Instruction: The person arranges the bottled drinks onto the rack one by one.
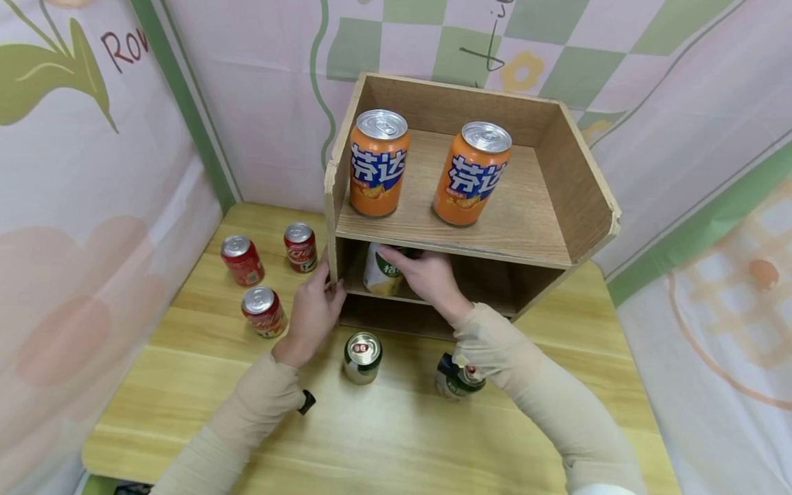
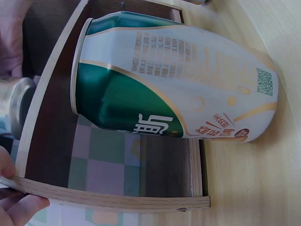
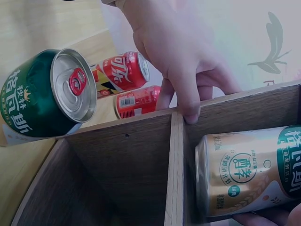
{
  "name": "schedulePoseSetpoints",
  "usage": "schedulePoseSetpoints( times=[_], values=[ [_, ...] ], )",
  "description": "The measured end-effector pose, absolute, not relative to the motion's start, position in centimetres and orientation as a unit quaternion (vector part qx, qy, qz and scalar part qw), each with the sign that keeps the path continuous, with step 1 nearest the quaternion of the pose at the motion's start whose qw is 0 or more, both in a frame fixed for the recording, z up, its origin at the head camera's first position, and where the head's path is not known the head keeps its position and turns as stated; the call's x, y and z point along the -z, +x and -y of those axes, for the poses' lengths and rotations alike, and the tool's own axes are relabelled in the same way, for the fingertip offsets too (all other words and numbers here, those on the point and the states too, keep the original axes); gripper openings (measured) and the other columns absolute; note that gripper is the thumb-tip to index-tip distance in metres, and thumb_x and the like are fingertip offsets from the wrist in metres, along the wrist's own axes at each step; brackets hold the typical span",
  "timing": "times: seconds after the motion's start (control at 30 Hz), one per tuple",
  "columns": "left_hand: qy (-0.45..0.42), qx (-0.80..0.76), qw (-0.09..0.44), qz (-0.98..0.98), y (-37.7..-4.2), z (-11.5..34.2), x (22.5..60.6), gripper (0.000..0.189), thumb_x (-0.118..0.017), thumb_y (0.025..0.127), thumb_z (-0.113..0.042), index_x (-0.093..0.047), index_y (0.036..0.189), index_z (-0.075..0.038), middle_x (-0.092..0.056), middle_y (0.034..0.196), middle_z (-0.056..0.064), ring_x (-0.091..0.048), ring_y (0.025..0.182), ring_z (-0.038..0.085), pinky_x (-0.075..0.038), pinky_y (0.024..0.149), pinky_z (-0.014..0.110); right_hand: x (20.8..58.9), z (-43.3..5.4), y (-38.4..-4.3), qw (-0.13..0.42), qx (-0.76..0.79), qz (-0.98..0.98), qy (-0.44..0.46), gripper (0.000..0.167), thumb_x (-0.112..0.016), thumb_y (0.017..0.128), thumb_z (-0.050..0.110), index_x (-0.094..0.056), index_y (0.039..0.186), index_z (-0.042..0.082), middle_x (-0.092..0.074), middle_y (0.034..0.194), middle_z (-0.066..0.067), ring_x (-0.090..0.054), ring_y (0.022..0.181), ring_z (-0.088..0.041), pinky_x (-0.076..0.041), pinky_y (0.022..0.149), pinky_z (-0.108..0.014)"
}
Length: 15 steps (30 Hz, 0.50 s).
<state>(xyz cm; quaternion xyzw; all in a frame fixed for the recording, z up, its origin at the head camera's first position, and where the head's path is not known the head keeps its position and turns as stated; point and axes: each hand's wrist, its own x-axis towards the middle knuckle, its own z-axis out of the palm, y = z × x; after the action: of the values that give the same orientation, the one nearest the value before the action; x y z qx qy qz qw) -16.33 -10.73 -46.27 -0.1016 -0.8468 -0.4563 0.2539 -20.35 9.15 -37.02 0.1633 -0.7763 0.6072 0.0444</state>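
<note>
The left hand grips the left side panel of a wooden shelf, its fingers curled round the front edge. Inside the middle compartment, the right hand holds a green, white and gold kvass can near the left wall. Its thumb lies over the upper part, and fingers show beneath the can in the right wrist view. A second kvass can stands on the table before the shelf. To its right, a third is partly covered by the right forearm.
Two orange soda cans stand on the shelf's top board. Left of the shelf, three red cola cans stand on the wooden table. Printed cloth hangs behind and on both sides.
</note>
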Motion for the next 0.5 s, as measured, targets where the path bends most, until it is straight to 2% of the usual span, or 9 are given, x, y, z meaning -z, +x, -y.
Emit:
schedulePoseSetpoints(
  times=[0.27, 0.5],
  values=[
    [-0.102, 0.459, 0.246, 0.848, -16.4, 10.7, 46.4, 0.068, -0.064, 0.091, 0.005, -0.040, 0.155, -0.002, -0.066, 0.122, 0.031, -0.072, 0.099, 0.041, -0.064, 0.075, 0.041, 37.3, -7.9, -20.7, 0.042, -0.617, 0.771, 0.152, 0.063, -0.079, 0.089, 0.013, -0.051, 0.144, 0.005, -0.059, 0.142, -0.008, -0.052, 0.133, -0.019, -0.040, 0.114, -0.031],
    [-0.107, 0.461, 0.252, 0.844, -16.4, 10.7, 46.4, 0.067, -0.064, 0.090, 0.006, -0.042, 0.153, -0.002, -0.067, 0.121, 0.032, -0.072, 0.098, 0.042, -0.064, 0.076, 0.042, 37.4, -7.3, -21.1, 0.070, -0.609, 0.775, 0.154, 0.070, -0.081, 0.087, 0.010, -0.046, 0.147, 0.003, -0.055, 0.145, -0.012, -0.048, 0.137, -0.023, -0.038, 0.116, -0.033]
  ],
)
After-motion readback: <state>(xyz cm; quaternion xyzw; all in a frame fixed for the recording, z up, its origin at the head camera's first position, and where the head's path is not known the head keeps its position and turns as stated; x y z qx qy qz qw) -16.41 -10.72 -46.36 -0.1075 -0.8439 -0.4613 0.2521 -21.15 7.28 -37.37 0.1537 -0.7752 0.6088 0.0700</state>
